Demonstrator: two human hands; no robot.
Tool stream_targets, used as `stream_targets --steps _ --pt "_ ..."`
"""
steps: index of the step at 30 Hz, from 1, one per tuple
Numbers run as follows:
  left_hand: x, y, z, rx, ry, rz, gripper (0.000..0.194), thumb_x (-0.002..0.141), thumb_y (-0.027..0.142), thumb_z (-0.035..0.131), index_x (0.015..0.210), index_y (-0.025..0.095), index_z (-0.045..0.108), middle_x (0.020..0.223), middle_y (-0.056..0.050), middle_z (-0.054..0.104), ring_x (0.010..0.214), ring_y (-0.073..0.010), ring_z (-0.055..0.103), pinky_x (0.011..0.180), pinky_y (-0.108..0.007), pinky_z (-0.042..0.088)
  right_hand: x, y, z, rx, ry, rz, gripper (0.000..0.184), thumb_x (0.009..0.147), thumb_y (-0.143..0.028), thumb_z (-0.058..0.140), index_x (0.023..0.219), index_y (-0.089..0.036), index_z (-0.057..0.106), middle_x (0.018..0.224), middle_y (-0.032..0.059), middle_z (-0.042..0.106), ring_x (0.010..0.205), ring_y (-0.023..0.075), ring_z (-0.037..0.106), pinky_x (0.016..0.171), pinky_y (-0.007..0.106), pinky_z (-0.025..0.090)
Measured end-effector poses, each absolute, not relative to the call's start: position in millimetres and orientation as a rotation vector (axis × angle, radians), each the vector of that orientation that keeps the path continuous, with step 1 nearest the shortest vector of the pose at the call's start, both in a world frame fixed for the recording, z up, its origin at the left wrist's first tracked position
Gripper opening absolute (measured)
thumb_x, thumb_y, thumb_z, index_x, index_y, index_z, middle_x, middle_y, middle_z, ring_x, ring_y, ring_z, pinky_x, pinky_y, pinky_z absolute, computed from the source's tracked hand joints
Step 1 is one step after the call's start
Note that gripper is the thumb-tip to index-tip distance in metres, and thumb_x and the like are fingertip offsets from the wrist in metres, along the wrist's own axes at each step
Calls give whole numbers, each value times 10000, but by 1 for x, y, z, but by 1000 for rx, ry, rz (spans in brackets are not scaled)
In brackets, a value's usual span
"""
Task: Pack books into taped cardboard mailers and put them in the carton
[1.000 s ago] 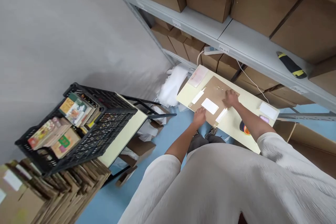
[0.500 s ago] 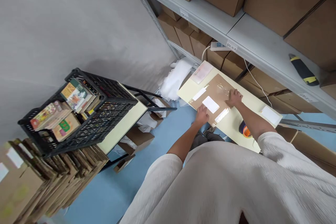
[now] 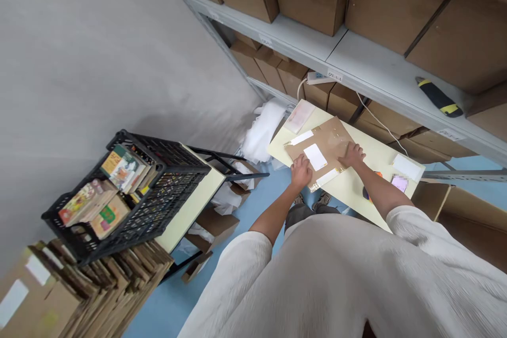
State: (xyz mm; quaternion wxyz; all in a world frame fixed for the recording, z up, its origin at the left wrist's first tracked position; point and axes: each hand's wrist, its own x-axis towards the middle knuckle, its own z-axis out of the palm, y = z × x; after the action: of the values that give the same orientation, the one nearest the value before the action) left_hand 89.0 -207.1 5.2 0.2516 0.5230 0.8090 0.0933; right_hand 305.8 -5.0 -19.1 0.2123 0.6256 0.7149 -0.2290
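A flat cardboard parcel [image 3: 330,140] with white labels and shiny clear tape lies on the cream table [image 3: 279,143]. My left hand [image 3: 301,170] grips its near left edge, fingers curled on top beside the middle white label [image 3: 315,157]. My right hand [image 3: 351,155] is closed at the right edge, thumb on the cardboard and the other fingers toward the far side. How far the fingers reach under the parcel is hidden. Beneath my right forearm, a tape roll [image 3: 366,193] in dark blue and orange is partly covered. A phone with a lit screen [image 3: 399,182] lies to its right.
Grey shelving [image 3: 304,42] with cardboard boxes [image 3: 392,2] rises behind the table. A black-and-yellow cutter [image 3: 439,97] lies on the shelf. To the left stand a black crate [image 3: 174,182] of books and stacked flattened cardboard [image 3: 99,290]. An open carton [image 3: 467,211] is at right.
The parcel has turned slightly on the table, with both hands still at its edges. My view has shifted, and the phone now shows beside my right forearm with its screen lit.
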Motion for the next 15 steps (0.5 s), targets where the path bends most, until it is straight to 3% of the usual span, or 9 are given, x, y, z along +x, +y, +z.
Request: stream_targets --steps 5,9,15 --pt "56 -177 10 1553 2127 230 531 951 233 590 1474 272 676 1774 -114 439 1605 -389 404 1246 -625 454 302 -34 -17 1934 1841 -715 1137 865 -755 730 1738 -222 232 1717 271 325 1546 458 370 1203 627 363" --pt "34 -150 9 1660 2036 207 517 950 255 595 1458 265 689 1774 -114 439 1602 -396 412 1255 -630 441 294 -56 -19 2122 1737 -777 1163 863 -858 660 1756 -241 242 1717 290 343 1530 492 390 1176 714 352" --pt "9 -100 0 1863 1810 119 502 958 297 628 1453 252 693 1797 -123 403 1619 -398 396 1283 -621 408 276 -93 -17 2342 1473 -766 1122 906 -732 696 1766 -166 249 1713 320 362 1534 475 404 1192 689 346"
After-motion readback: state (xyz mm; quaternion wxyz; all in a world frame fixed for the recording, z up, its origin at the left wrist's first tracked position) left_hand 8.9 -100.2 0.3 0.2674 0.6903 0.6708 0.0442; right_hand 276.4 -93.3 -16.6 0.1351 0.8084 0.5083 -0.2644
